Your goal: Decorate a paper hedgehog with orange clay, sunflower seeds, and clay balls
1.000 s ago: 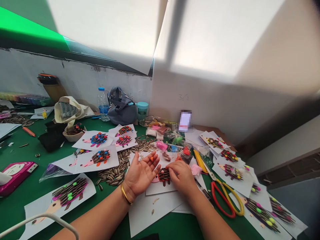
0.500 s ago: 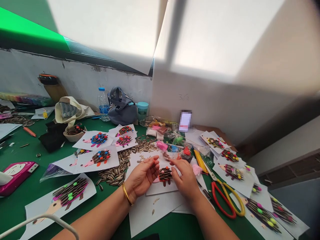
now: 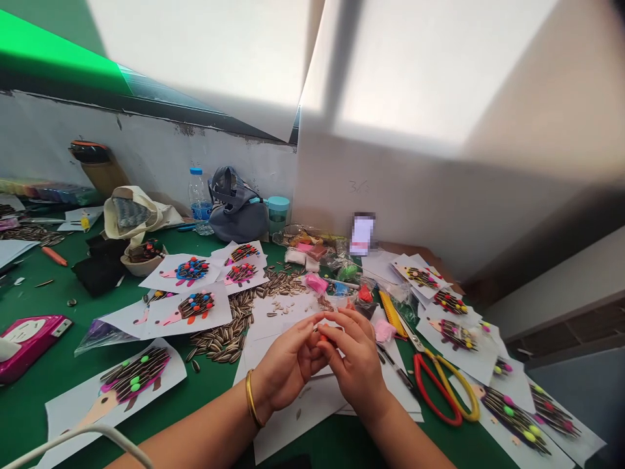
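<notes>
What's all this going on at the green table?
Someone's left hand and right hand meet above white paper, an orange bit showing between their fingers; which hand grips it is unclear. Seeds lie heaped beyond the left hand. Hedgehog pictures with seed spines and coloured dots lie on both sides, and scissors rest at the right.

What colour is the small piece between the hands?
The small piece, partly hidden, is orange; the head view shows it.
</notes>
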### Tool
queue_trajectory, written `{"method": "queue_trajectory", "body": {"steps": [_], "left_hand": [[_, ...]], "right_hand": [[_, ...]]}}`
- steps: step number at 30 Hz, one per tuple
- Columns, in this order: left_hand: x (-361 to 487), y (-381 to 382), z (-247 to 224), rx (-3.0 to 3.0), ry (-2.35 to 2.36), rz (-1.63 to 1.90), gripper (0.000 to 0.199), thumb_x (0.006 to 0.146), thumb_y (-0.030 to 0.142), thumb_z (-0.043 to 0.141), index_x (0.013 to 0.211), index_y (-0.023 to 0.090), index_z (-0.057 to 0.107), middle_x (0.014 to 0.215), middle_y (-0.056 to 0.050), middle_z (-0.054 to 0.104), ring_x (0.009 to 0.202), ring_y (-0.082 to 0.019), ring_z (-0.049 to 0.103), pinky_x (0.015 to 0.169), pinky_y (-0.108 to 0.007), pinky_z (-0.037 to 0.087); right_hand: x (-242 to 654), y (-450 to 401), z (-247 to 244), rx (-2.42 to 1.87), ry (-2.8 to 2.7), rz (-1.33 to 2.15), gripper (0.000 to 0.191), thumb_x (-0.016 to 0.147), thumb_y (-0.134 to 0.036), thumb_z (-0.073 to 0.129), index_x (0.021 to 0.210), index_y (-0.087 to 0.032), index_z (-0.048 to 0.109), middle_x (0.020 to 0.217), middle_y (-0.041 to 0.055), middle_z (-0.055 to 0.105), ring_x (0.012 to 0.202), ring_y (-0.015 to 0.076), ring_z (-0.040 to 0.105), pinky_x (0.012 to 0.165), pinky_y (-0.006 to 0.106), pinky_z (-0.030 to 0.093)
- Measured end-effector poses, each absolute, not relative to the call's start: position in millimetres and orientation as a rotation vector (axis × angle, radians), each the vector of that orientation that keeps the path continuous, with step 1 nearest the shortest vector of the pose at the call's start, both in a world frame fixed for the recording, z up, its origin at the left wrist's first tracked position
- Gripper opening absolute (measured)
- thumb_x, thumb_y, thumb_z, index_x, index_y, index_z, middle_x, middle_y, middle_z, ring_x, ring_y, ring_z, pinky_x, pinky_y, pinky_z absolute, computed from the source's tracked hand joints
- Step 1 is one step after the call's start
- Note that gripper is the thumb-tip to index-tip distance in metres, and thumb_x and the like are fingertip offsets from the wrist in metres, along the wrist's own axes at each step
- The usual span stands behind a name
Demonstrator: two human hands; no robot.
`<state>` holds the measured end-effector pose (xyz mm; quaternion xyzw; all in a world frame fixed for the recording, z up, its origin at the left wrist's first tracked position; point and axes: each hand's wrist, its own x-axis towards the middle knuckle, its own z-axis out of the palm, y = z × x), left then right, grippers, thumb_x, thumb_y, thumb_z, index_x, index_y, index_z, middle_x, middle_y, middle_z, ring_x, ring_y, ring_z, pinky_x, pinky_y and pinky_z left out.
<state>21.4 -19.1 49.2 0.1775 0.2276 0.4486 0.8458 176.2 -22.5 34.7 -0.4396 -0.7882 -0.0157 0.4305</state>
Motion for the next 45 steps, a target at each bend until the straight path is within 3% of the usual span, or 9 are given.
{"method": "queue_trajectory", "body": {"steps": [4,9,13,20,27,32,37,42,45], "left_hand": [[17.5,-19.7,48.4,0.158,0.282,0.858,0.047,0.096,0.047,0.044,0.126,0.013,0.055,0.107,-0.012,0.067,0.085,-0.016,0.066,0.08,-0.026,0.05],[11.1,-13.8,47.5,0.051,0.199,0.806,0.071,0.091,0.065,0.034,0.134,0.011,0.048,0.128,-0.016,0.06,0.118,-0.025,0.057,0.104,-0.035,0.039],[1.7,-1.1,48.4,0.054,0.185,0.999,0.087,0.087,0.074,0.025,0.144,0.009,0.036,0.144,-0.02,0.046,0.134,-0.03,0.043,0.112,-0.044,0.031],[8.1,-9.5,46.3,0.085,0.187,0.876,0.087,0.087,0.073,0.027,0.146,0.009,0.035,0.145,-0.021,0.045,0.136,-0.031,0.041,0.114,-0.045,0.028],[6.2,-7.9,48.6,0.112,0.191,0.961,0.085,0.088,0.073,0.027,0.143,0.01,0.041,0.145,-0.019,0.045,0.136,-0.029,0.041,0.115,-0.042,0.027],[10.8,-11.4,45.3,0.116,0.16,0.884,0.084,0.089,0.07,0.03,0.144,0.007,0.038,0.144,-0.02,0.046,0.137,-0.03,0.038,0.116,-0.044,0.025],[6.6,-6.3,45.8,0.121,0.174,0.971,0.086,0.086,0.074,0.029,0.143,0.01,0.039,0.146,-0.019,0.045,0.137,-0.028,0.039,0.116,-0.042,0.025],[10.7,-11.4,42.4,0.088,0.192,0.857,0.081,0.089,0.069,0.032,0.143,0.01,0.039,0.143,-0.019,0.048,0.133,-0.028,0.044,0.115,-0.041,0.027],[9.9,-10.8,44.3,0.11,0.173,0.883,0.084,0.088,0.072,0.031,0.143,0.009,0.038,0.143,-0.019,0.048,0.135,-0.029,0.042,0.115,-0.042,0.026]], "right_hand": [[168.2,-29.3,42.9,-0.887,-2.017,-0.121,0.02,0.092,-0.023,0.055,0.105,-0.029,0.069,0.11,0.0009,0.071,0.112,0.0226,0.058,0.1,0.043,0.039],[151.1,-32.5,45.4,-0.828,-2.158,-0.169,0.03,0.095,-0.02,0.047,0.121,-0.023,0.061,0.117,0.0021,0.071,0.118,0.0194,0.058,0.109,0.04,0.03],[147.8,-35.1,38.2,-0.792,-2.296,-0.172,0.042,0.096,-0.042,0.044,0.128,-0.017,0.056,0.131,0.0073,0.062,0.131,0.0235,0.048,0.118,0.046,0.015],[148.8,-37.5,29.7,-0.845,-2.37,-0.273,0.085,0.089,-0.074,0.023,0.145,-0.011,0.039,0.146,0.0118,0.046,0.141,0.0309,0.031,0.12,0.053,-0.002],[149.7,-37.9,24.9,-0.766,-2.399,-0.25,0.078,0.091,-0.072,0.018,0.144,-0.019,0.041,0.143,0.0056,0.05,0.141,0.0292,0.031,0.119,0.056,-0.005],[150.3,-35.5,28.9,-0.859,-2.362,-0.287,0.08,0.092,-0.07,0.024,0.144,-0.012,0.04,0.146,0.0091,0.045,0.143,0.0306,0.028,0.119,0.054,-0.008],[153.8,-38.9,35.4,-0.687,-2.401,-0.248,0.068,0.095,-0.064,0.026,0.141,-0.018,0.045,0.139,0.0031,0.054,0.14,0.0283,0.034,0.119,0.057,-0.004],[151.4,-37.1,32.2,-0.79,-2.431,-0.305,0.082,0.09,-0.072,0.026,0.143,-0.012,0.042,0.145,0.0087,0.046,0.141,0.0304,0.031,0.12,0.053,-0.007],[157.3,-33.4,33.7,-0.847,-2.369,-0.307,0.074,0.094,-0.067,0.026,0.141,-0.013,0.044,0.141,0.0087,0.051,0.14,0.0296,0.033,0.119,0.053,-0.007]]}}
